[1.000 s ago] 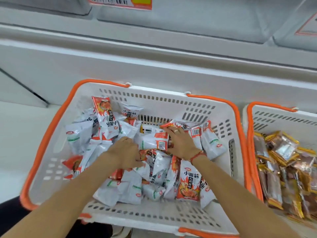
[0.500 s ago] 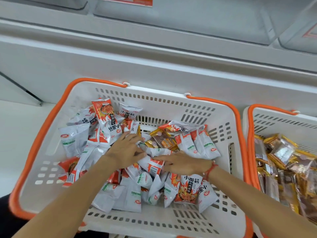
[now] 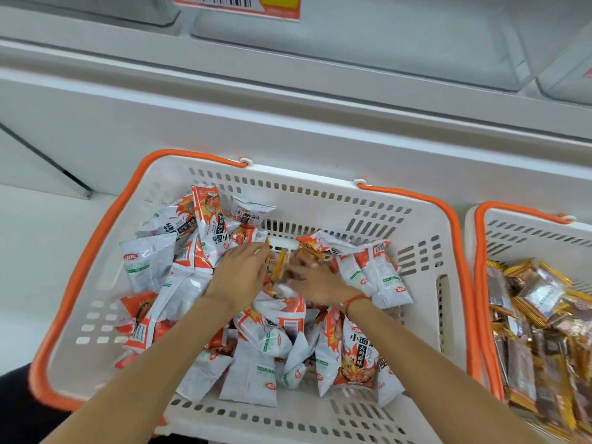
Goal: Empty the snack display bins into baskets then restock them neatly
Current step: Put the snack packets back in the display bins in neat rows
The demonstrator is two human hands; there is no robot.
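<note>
A white basket (image 3: 320,200) with orange handles holds several white-and-orange snack packets (image 3: 355,357) in a loose heap. Both my hands are down in the middle of that heap. My left hand (image 3: 240,274) lies on the white packets with its fingers stretched toward a few gold-brown packets (image 3: 279,265) showing between the hands. My right hand (image 3: 317,285), with a red string at the wrist, reaches the same gold-brown packets from the right. Its fingers are blurred, so its hold is unclear.
A second white basket (image 3: 528,232) at the right holds several gold-brown packets (image 3: 538,299). A white shelf ledge (image 3: 288,123) runs behind both baskets. Above it are clear display bins (image 3: 352,43) and an orange price label (image 3: 237,4). Pale floor lies at the left.
Both hands moved up and together toward the middle of the basket. White packets were pushed aside, and gold-brown packets now show between the hands. The view tilted slightly.
</note>
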